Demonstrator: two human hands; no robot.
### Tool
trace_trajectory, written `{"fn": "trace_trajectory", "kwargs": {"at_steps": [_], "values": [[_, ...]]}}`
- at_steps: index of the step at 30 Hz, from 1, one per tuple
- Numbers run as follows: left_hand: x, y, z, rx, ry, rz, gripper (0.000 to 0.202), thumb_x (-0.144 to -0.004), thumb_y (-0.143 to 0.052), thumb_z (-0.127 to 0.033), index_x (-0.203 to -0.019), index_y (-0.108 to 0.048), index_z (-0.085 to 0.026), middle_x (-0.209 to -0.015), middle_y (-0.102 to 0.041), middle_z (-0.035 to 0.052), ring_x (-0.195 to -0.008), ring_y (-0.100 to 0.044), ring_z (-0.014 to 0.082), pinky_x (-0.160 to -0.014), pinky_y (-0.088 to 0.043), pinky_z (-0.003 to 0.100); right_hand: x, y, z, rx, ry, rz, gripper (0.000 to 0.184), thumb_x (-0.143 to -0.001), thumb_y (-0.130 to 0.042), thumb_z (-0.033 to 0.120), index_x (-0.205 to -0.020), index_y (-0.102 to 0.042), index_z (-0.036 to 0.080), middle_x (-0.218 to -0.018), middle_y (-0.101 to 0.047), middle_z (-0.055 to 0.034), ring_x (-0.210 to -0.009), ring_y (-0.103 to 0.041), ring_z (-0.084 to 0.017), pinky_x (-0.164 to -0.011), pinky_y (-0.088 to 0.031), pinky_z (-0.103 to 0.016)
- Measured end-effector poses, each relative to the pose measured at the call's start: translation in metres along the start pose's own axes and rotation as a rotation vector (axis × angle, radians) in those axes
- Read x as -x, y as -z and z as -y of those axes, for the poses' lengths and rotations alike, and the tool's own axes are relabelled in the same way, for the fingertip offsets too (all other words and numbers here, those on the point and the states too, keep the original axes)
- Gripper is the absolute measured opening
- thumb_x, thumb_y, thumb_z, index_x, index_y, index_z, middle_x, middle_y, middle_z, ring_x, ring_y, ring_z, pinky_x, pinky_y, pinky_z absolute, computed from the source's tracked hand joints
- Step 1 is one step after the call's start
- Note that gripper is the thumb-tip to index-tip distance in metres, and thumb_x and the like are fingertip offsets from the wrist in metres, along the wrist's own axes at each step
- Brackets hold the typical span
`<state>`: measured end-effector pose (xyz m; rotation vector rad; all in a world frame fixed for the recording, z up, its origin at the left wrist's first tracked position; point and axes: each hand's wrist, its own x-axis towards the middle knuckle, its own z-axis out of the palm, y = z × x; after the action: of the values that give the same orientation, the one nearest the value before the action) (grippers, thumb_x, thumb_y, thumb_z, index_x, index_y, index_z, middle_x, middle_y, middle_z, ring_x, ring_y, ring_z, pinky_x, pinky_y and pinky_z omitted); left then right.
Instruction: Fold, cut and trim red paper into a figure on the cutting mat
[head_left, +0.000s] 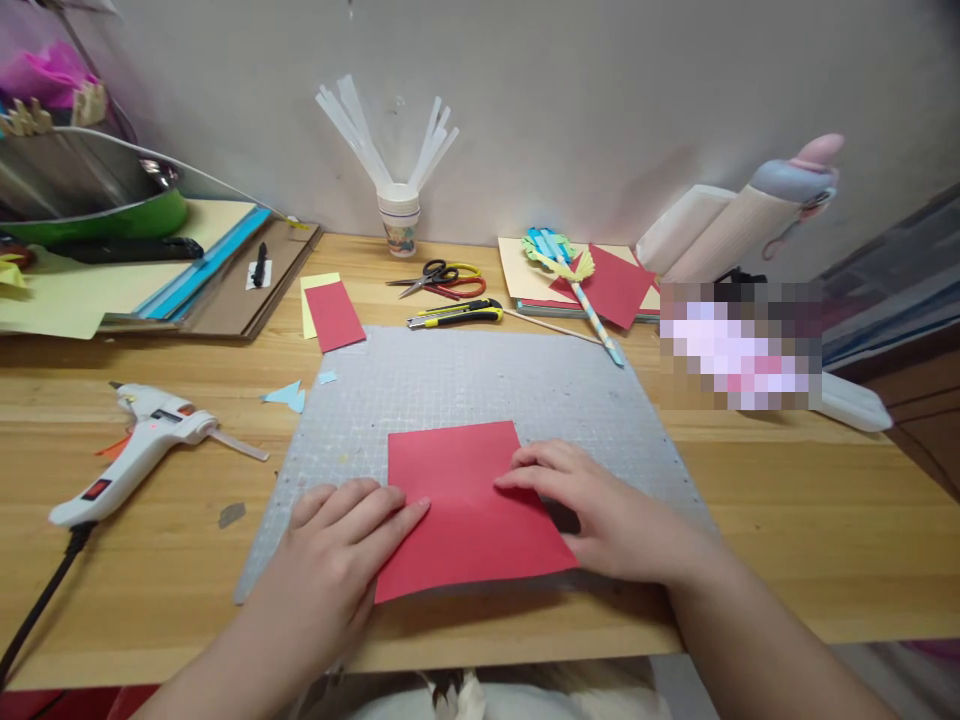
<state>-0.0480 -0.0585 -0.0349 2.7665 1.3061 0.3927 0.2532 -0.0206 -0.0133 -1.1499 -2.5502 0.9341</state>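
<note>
A red sheet of paper (465, 510) lies on a grey cutting mat (480, 390) at the near edge of the wooden desk. My left hand (337, 560) rests on the sheet's left edge, fingers stretched flat and pressing down. My right hand (592, 510) lies on the sheet's right side, fingers flat and pointing left. Neither hand holds anything else.
A white hot glue gun (131, 450) with its cord lies at the left. Behind the mat are a smaller red paper strip (334, 315), scissors (442, 280), a yellow utility knife (454, 315), a cup of glue sticks (397, 220), paper stacks (150, 270) and a paper craft (577, 275).
</note>
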Motion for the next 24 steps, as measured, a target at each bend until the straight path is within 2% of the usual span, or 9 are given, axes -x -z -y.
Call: {"fn": "trace_trajectory", "kwargs": {"at_steps": [1,3,6,9,11,14,18,21,24], "values": [[0.000,0.000,-0.001,0.011,0.004,0.002,0.051,-0.082,-0.040,-0.006,-0.124,-0.060,-0.027,-0.110,-0.070,0.0053,-0.100,-0.057,0.0238,-0.083,-0.035,0.039,-0.002,-0.001,0.001,0.005,-0.004,-0.015,0.042,-0.082,-0.059,0.012,-0.121,-0.061,0.028,-0.123,-0.058,-0.0068,-0.118,-0.052,-0.023,-0.100,-0.043,-0.039],[0.000,0.001,-0.003,0.047,0.008,-0.002,0.047,-0.082,-0.042,-0.008,-0.121,-0.061,-0.026,-0.108,-0.070,0.0054,-0.100,-0.057,0.0243,-0.083,-0.035,0.039,-0.004,-0.002,0.003,-0.018,-0.002,-0.035,0.038,-0.081,-0.052,0.004,-0.109,-0.066,0.027,-0.114,-0.061,-0.0052,-0.109,-0.057,-0.020,-0.095,-0.047,-0.035],[-0.003,0.002,-0.003,0.108,0.074,-0.014,0.036,-0.083,-0.046,-0.012,-0.110,-0.065,-0.026,-0.101,-0.068,0.0044,-0.095,-0.056,0.0243,-0.080,-0.035,0.039,-0.006,-0.005,0.002,-0.069,-0.030,-0.085,0.023,-0.081,-0.057,0.008,-0.095,-0.066,0.024,-0.102,-0.062,-0.0046,-0.098,-0.059,-0.019,-0.087,-0.049,-0.034],[-0.010,0.003,-0.001,0.113,0.227,-0.023,0.018,-0.089,-0.049,-0.025,-0.084,-0.067,-0.023,-0.087,-0.065,0.0036,-0.085,-0.056,0.0236,-0.074,-0.035,0.038,-0.010,-0.011,-0.001,-0.071,-0.104,-0.191,0.005,-0.086,-0.061,0.018,-0.085,-0.065,0.022,-0.093,-0.061,-0.0041,-0.090,-0.058,-0.019,-0.079,-0.048,-0.033],[-0.015,0.003,0.000,0.082,0.325,-0.022,0.029,-0.091,-0.050,-0.037,-0.069,-0.061,-0.021,-0.080,-0.061,0.0036,-0.078,-0.055,0.0230,-0.070,-0.035,0.037,-0.014,-0.016,-0.003,-0.038,-0.173,-0.266,0.014,-0.090,-0.059,0.028,-0.079,-0.064,0.021,-0.088,-0.060,-0.0045,-0.085,-0.057,-0.020,-0.076,-0.047,-0.034],[-0.023,0.003,-0.002,-0.001,0.426,0.012,0.036,-0.090,-0.051,-0.044,-0.063,-0.056,-0.021,-0.074,-0.058,0.0030,-0.074,-0.053,0.0235,-0.069,-0.034,0.037,-0.021,-0.024,-0.002,0.067,-0.282,-0.346,0.030,-0.091,-0.057,0.034,-0.065,-0.055,0.020,-0.079,-0.056,-0.0042,-0.077,-0.055,-0.020,-0.069,-0.045,-0.034],[-0.028,0.000,-0.009,-0.122,0.463,0.026,0.026,-0.088,-0.052,-0.040,-0.072,-0.057,-0.020,-0.079,-0.059,0.0052,-0.078,-0.053,0.0258,-0.071,-0.036,0.040,-0.026,-0.029,0.002,0.192,-0.366,-0.381,0.031,-0.087,-0.060,0.033,-0.063,-0.044,0.021,-0.075,-0.051,-0.0027,-0.075,-0.052,-0.021,-0.066,-0.042,-0.034],[-0.025,-0.006,-0.012,-0.125,0.350,-0.029,0.020,-0.091,-0.048,-0.027,-0.102,-0.064,-0.022,-0.101,-0.061,0.0094,-0.091,-0.053,0.0276,-0.078,-0.039,0.043,-0.027,-0.032,0.004,0.242,-0.396,-0.390,0.026,-0.086,-0.060,0.032,-0.068,-0.045,0.022,-0.079,-0.052,-0.0037,-0.076,-0.052,-0.022,-0.066,-0.041,-0.035],[-0.022,-0.010,-0.011,-0.131,0.136,-0.016,0.050,-0.088,-0.044,-0.009,-0.129,-0.055,-0.035,-0.121,-0.058,0.0087,-0.106,-0.050,0.0286,-0.084,-0.038,0.044,-0.027,-0.033,0.004,0.269,-0.397,-0.380,0.024,-0.087,-0.058,0.033,-0.069,-0.045,0.022,-0.080,-0.052,-0.0043,-0.077,-0.052,-0.023,-0.067,-0.042,-0.036]]}}
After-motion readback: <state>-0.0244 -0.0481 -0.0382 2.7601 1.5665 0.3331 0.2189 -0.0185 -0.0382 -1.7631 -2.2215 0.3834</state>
